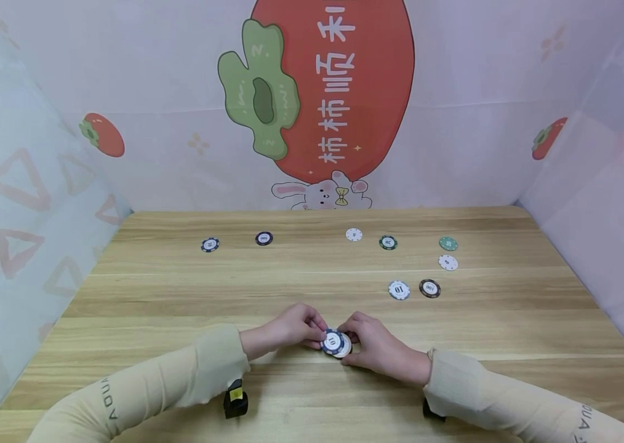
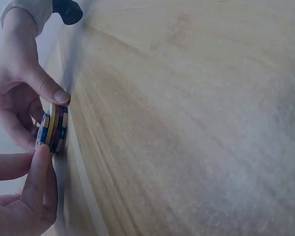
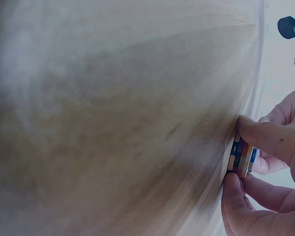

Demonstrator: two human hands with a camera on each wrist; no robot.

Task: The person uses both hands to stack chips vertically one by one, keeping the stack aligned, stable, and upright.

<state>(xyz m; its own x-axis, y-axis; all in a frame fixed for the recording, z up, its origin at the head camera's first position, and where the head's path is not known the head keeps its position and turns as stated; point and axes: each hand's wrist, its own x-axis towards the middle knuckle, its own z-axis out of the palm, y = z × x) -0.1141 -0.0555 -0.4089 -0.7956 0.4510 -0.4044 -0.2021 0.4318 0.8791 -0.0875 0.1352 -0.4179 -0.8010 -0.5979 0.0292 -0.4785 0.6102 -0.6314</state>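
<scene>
Near the front middle of the table lies a short stack of poker chips (image 2: pixel 54 128), several deep, with blue, yellow and dark red edges. On top, a blue chip (image 1: pixel 332 340) marked 10 sits shifted left over a paler chip (image 1: pixel 346 351). My left hand (image 1: pixel 296 327) pinches the blue chip at its left edge. From the other side, my right hand (image 1: pixel 380 346) holds the stack between thumb and fingers. Its thumb and fingertips flank the lower chips (image 3: pixel 238 155) in the right wrist view. The lower chips' faces are mostly hidden.
A blue-edged chip (image 1: pixel 210 245) and a purple chip (image 1: pixel 264 238) lie at the back left. Toward the right are white chips (image 1: pixel 354 234), green chips (image 1: pixel 388 242), a light blue chip (image 1: pixel 399 290) and a black chip (image 1: pixel 430 288). Printed cloth walls (image 1: pixel 179 172) border the table.
</scene>
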